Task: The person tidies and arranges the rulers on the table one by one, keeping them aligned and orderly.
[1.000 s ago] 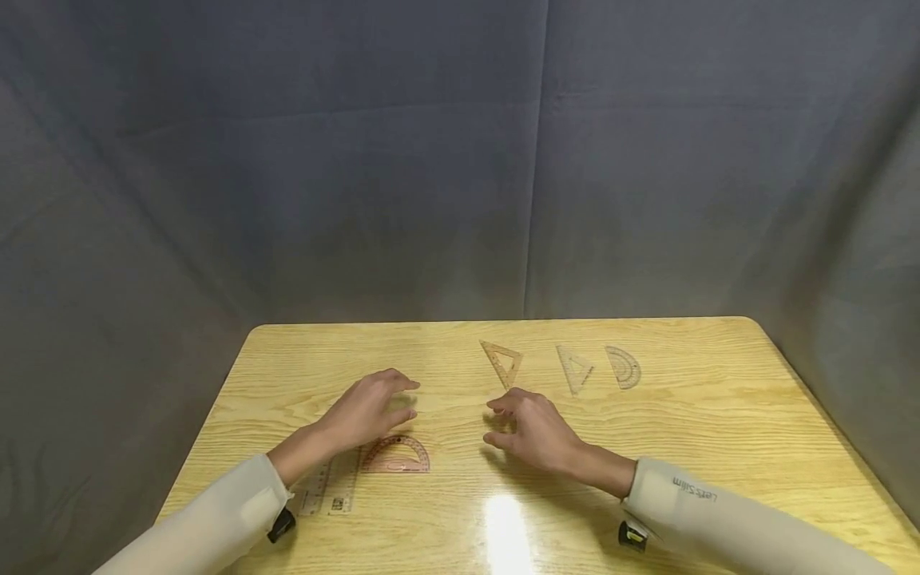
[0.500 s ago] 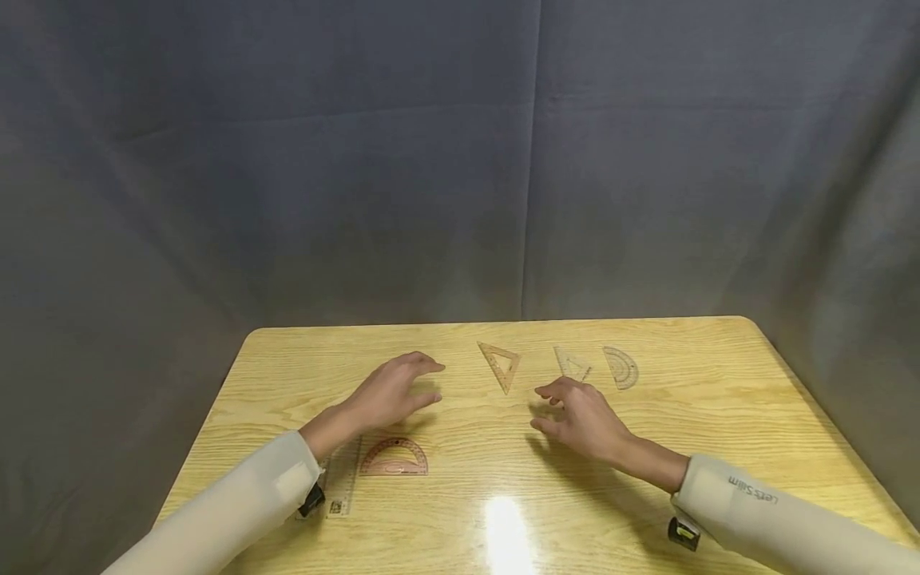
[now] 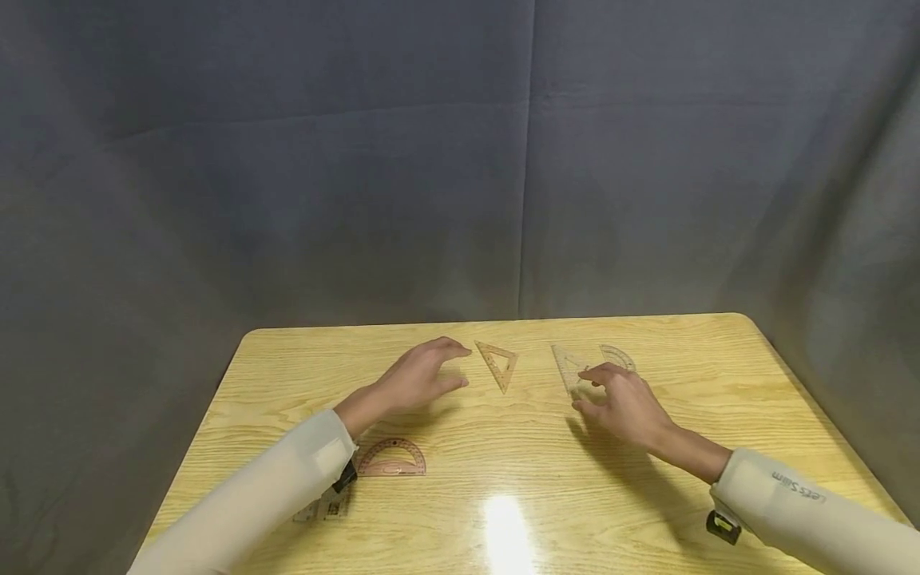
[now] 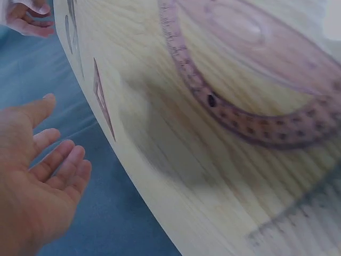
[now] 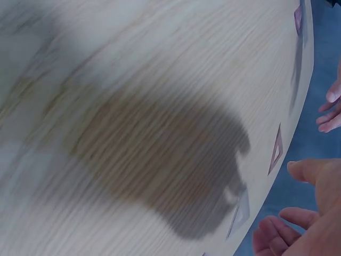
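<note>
My left hand point(image 3: 420, 377) is held above the table, thumb and fingers apart, just left of an orange set square point(image 3: 505, 382). Nothing is in its grasp; in the left wrist view the palm point(image 4: 42, 202) shows bare. My right hand point(image 3: 627, 406) hovers over a clear set square point(image 3: 561, 366), its fingertips overlapping that piece in the head view; contact cannot be told. Partly behind this hand lies a clear protractor point(image 3: 616, 352). The right wrist view shows the fingers point(image 5: 274, 234) slightly bent and holding nothing.
A red protractor point(image 3: 391, 470) lies on the wooden table point(image 3: 460, 447) near my left forearm. Clear rulers point(image 3: 335, 505) are mostly hidden under the left sleeve point(image 3: 273, 479). A grey curtain point(image 3: 388, 200) hangs behind the table.
Both hands have moved right and slightly away from me. The right hand has come over the clear set square, and the left sleeve now covers more of the rulers.
</note>
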Available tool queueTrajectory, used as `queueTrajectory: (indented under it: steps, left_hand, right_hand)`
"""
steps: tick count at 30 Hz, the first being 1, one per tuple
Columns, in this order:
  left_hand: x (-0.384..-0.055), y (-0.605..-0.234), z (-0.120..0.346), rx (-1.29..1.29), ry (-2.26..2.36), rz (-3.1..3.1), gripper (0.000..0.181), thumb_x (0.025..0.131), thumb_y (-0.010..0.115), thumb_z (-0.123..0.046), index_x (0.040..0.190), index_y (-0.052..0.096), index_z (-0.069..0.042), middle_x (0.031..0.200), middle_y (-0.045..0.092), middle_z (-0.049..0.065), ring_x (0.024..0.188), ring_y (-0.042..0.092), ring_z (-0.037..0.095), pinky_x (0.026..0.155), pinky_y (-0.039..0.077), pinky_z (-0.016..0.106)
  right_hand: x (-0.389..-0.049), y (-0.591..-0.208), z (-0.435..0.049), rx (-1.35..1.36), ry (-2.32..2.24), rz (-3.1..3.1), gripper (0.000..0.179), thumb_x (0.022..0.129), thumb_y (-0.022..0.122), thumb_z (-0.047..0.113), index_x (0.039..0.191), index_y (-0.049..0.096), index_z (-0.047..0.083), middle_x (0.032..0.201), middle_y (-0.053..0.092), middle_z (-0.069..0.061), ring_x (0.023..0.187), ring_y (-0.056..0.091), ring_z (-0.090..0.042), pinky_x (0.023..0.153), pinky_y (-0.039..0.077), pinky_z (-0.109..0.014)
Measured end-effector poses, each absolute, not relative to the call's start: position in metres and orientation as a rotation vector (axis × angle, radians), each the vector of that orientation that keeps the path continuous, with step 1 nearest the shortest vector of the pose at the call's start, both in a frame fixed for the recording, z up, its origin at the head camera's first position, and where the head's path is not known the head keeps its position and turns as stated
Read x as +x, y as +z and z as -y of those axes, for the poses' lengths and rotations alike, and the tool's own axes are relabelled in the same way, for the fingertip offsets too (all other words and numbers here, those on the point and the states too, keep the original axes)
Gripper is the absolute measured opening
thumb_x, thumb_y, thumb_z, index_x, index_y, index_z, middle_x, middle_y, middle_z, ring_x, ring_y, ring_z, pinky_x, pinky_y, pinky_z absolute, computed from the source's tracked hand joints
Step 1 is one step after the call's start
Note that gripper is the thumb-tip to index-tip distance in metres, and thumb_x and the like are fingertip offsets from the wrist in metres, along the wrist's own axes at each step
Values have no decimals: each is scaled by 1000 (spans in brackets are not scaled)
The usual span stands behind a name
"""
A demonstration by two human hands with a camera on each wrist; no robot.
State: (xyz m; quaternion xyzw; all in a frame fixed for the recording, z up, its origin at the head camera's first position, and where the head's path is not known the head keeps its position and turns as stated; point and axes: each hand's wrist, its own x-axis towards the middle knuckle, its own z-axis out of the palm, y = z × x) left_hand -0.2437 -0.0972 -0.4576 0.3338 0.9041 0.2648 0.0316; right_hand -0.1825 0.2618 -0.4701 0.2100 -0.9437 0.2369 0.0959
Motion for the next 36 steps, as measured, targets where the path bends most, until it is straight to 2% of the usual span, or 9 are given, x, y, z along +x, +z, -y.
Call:
queueTrajectory:
  steps: [5, 13, 20, 25, 31, 36]
  left_hand:
    - [-253, -457, 85, 1055, 791, -2783, 51, 103, 74, -27, 146, 62, -3, 146, 62, 11, 134, 61, 29, 111, 53, 45]
    - [-265, -457, 62, 1092, 739, -2786, 51, 102, 74, -26, 146, 62, -4, 148, 61, 14, 136, 60, 31, 114, 50, 46]
    - [-275, -457, 41, 1085, 701, -2753, 53, 104, 71, -28, 151, 58, -5, 155, 55, 13, 142, 54, 30, 117, 47, 45]
    - [-281, -457, 26, 1088, 676, -2755, 55, 105, 70, -29, 152, 56, -6, 157, 54, 13, 144, 52, 29, 118, 46, 44]
    - [-285, -460, 2, 1072, 646, -2724, 58, 106, 69, -31, 156, 52, -9, 161, 50, 9, 147, 50, 25, 117, 47, 40]
    - [-286, -464, -19, 1141, 572, -2726, 56, 107, 67, -32, 156, 53, -9, 160, 51, 9, 148, 48, 24, 120, 44, 38]
  right_hand:
    - [-186, -471, -278, 608, 644, 2790, 41, 90, 86, 17, 120, 74, -8, 118, 72, -27, 91, 75, -41, 75, 63, -54]
    - [-198, -476, -307, 574, 587, 2766, 41, 88, 87, 14, 118, 73, -11, 117, 71, -31, 85, 74, -41, 75, 62, -57]
    - [-203, -479, -325, 510, 550, 2782, 42, 90, 86, 18, 119, 73, -11, 119, 70, -32, 97, 72, -49, 82, 60, -63]
    - [-205, -483, -331, 508, 527, 2775, 42, 89, 88, 19, 117, 75, -9, 118, 71, -32, 99, 72, -50, 82, 59, -63]
    - [-206, -489, -338, 508, 509, 2772, 36, 89, 87, 19, 112, 77, -6, 116, 73, -29, 102, 71, -50, 82, 59, -64]
    - [-207, -493, -342, 547, 471, 2753, 25, 89, 87, 18, 104, 79, -1, 111, 75, -26, 97, 73, -47, 79, 60, -63]
